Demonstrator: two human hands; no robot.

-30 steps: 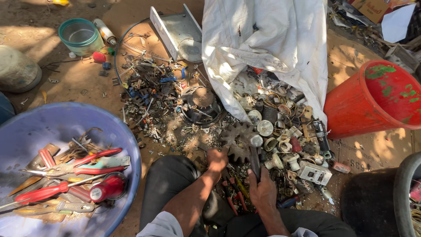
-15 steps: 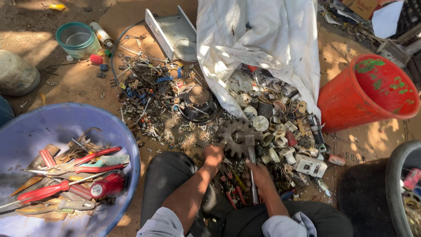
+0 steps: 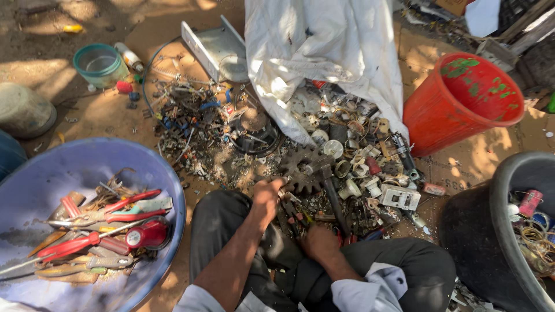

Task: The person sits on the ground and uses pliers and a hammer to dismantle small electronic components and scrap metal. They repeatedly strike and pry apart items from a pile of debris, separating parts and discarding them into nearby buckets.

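Dirt ground, scrap heap (image 3: 300, 144) before hands.

hammer (image 3: 332, 193) now tipped head-down onto the rusty gear (image 3: 300, 170), handle running back to right hand (image 3: 318, 241), which dropped lower toward the lap; left hand (image 3: 267, 193) shifted slightly, camera view drifted

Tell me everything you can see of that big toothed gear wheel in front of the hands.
The gear wheel is a dark, rusty-looking metal disc with blunt teeth round its rim. It lies roughly flat on the scrap pile, below the white sack. A hammer rests with its head against the gear's right side. The left hand is close to its lower left edge; contact is unclear.
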